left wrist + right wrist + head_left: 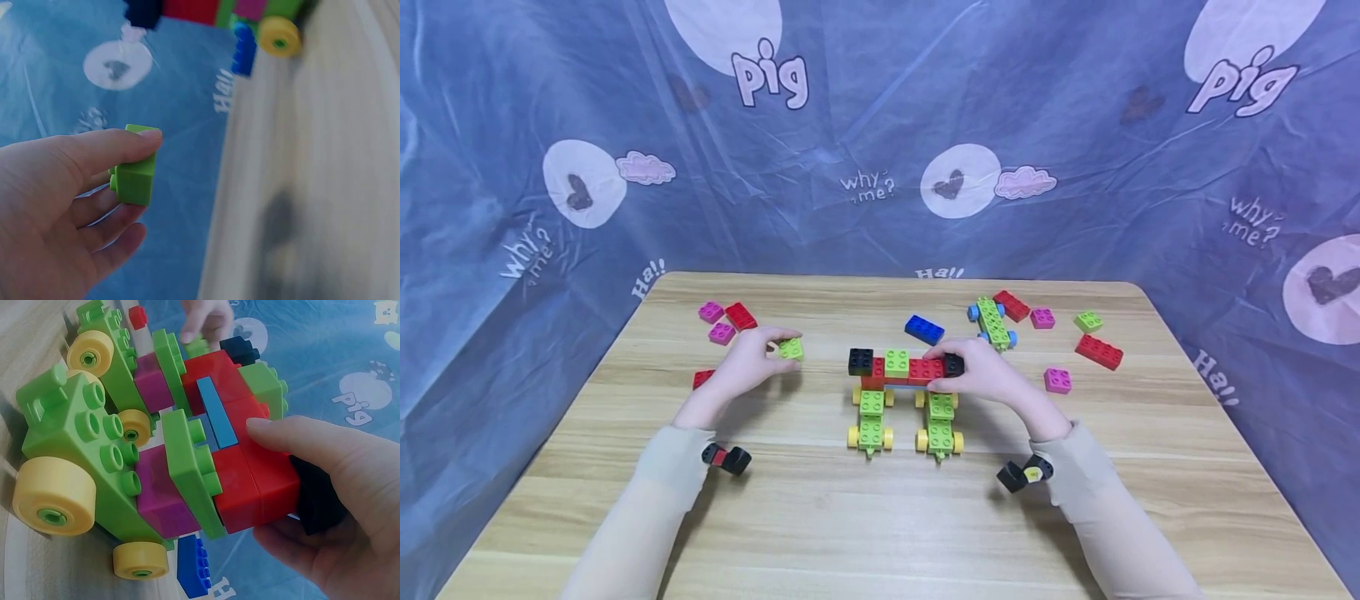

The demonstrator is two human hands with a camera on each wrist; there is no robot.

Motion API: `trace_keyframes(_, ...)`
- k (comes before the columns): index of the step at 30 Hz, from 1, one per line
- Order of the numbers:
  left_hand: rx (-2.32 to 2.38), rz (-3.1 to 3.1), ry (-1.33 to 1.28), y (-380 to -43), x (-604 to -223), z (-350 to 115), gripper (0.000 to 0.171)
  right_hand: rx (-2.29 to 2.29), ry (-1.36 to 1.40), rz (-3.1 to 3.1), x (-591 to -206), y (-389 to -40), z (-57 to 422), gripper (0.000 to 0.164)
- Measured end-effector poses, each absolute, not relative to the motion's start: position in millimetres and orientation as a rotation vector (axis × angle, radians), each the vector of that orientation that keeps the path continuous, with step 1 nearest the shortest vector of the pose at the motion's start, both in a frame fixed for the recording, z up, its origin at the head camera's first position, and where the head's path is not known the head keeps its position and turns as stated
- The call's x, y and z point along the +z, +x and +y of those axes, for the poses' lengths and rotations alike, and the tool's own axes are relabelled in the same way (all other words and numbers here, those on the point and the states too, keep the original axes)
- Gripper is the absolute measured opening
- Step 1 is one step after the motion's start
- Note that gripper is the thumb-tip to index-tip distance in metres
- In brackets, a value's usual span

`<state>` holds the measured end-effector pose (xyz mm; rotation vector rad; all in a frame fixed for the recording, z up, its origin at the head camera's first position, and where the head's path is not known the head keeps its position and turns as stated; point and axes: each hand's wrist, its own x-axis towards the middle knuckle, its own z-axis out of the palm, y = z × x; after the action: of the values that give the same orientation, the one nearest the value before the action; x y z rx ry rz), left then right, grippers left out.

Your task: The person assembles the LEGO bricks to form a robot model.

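Observation:
Between thumb and fingers, my left hand (747,362) pinches a light green toy brick (135,178), raised off the table left of the build. My right hand (976,372) grips the right end of a brick build, with the thumb on its red bricks (240,481) and a black brick (953,365) beside the palm. This build stands on two green wheeled bases (871,432) with yellow wheels. Its top row carries a black brick (861,362) at the left end and a green brick (897,363) between red ones. Purple bricks (164,487) sit lower down, seen in the right wrist view.
Behind the build lie a blue brick (924,329) and a green car base with blue wheels (992,323). Loose red (1099,352), pink (1057,381) and green (1088,321) bricks are at the right. More pink (722,333) and red (741,316) bricks lie beyond my left hand.

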<state>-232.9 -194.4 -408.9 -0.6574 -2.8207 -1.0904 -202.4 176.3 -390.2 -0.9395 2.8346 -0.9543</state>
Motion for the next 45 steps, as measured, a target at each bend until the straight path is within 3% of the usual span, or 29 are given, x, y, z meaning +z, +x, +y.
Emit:
trace_keyframes(18,-1.084,-2.613,-0.898,-214.8,-358.8,-132.7,0.047,-0.982,-0.936,2.859,-394.3,-203.1,177.2,0.039)
trace_keyframes(45,-1.073,-2.641,-1.212,-208.6,-353.2,-47.0,0.045,-0.956,-0.907,2.869,-394.6,-205.1,177.5,0.041)
